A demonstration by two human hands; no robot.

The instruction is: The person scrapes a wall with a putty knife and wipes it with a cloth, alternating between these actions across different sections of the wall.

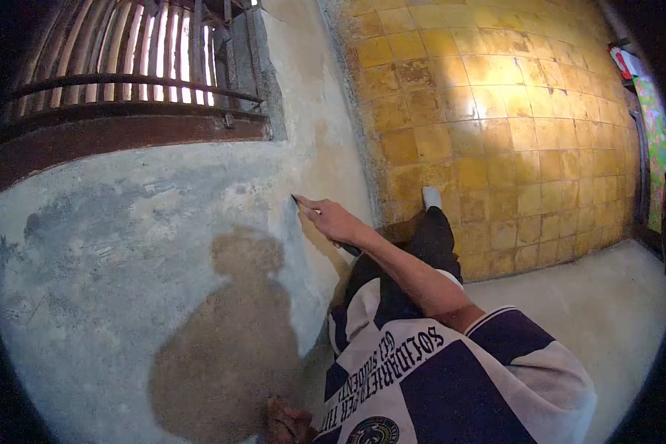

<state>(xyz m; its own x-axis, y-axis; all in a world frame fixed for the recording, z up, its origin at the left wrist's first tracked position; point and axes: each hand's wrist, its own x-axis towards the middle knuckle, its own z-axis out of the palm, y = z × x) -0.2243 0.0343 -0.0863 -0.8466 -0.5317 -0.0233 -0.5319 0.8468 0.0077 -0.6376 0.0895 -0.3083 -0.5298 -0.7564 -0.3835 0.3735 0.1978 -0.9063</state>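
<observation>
My right hand (pixel 327 220) is closed on a slim dark pointed tool (pixel 296 198), whose tip meets the blue-grey plastered wall (pixel 126 222). A dark piece shows below the wrist; whether it belongs to the tool is unclear. The contact spot lies below the window's lower right corner, beside a beige strip of wall. My left hand (pixel 288 422) is low in the frame, dim and partly cut off, close to the wall and my shirt. Its finger positions and anything in it cannot be made out.
A barred window (pixel 140 81) with a brown sill fills the upper left. Yellow floor tiles (pixel 488 148) lie beyond my feet, bordered by a pale floor strip (pixel 584 296). Colorful cloth (pixel 657 148) hangs at the far right. My shadow falls on the wall.
</observation>
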